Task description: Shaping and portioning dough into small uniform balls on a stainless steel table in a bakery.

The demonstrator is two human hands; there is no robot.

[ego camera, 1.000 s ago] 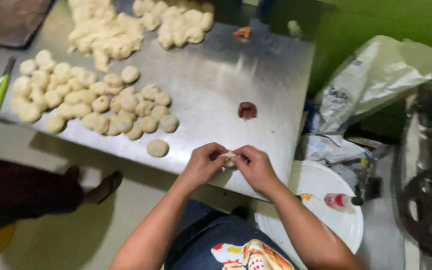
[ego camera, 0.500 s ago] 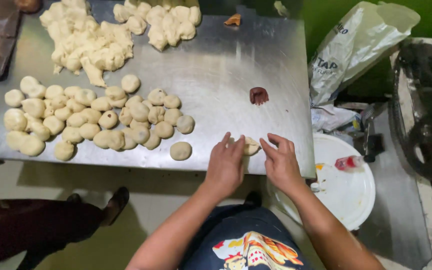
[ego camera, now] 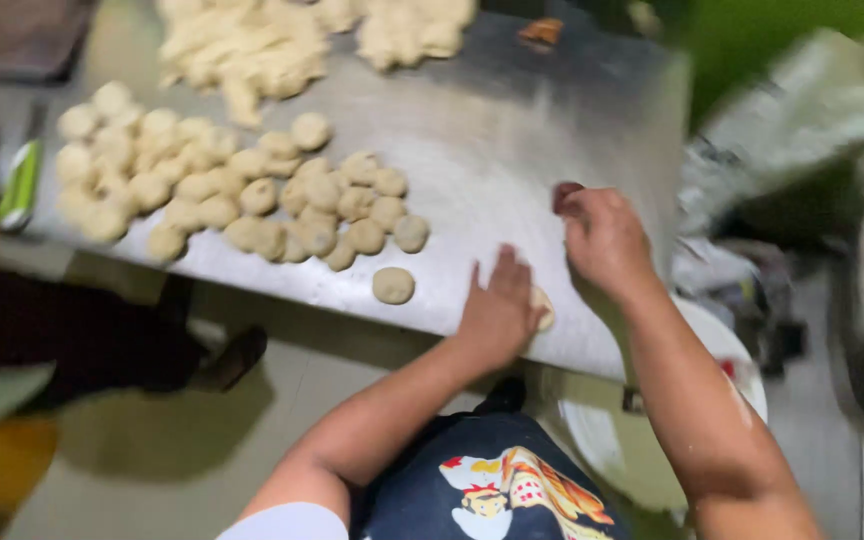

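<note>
My left hand (ego camera: 497, 305) lies flat, fingers spread, on a small round dough piece (ego camera: 543, 308) near the front edge of the steel table (ego camera: 512, 140). My right hand (ego camera: 604, 238) is farther in and reaches a small dark red lump (ego camera: 563, 190), fingertips curled on it; the image is blurred and the grip is unclear. A single dough disc (ego camera: 393, 285) sits just left of my left hand. Several flattened dough rounds (ego camera: 242, 190) are clustered on the left half of the table. Heaps of raw dough (ego camera: 252, 50) lie at the far edge.
A white round plate (ego camera: 652, 440) sits low at the right beside the table. A crumpled white sack (ego camera: 802, 120) lies at the right. A green-handled tool (ego camera: 20, 185) rests at the table's left edge. Another person's foot (ego camera: 227, 360) shows on the floor below.
Both hands were together on the dough piece at the table's edge. My right hand has since left it and moved inward to the dark red lump; my left hand stays pressing the dough.
</note>
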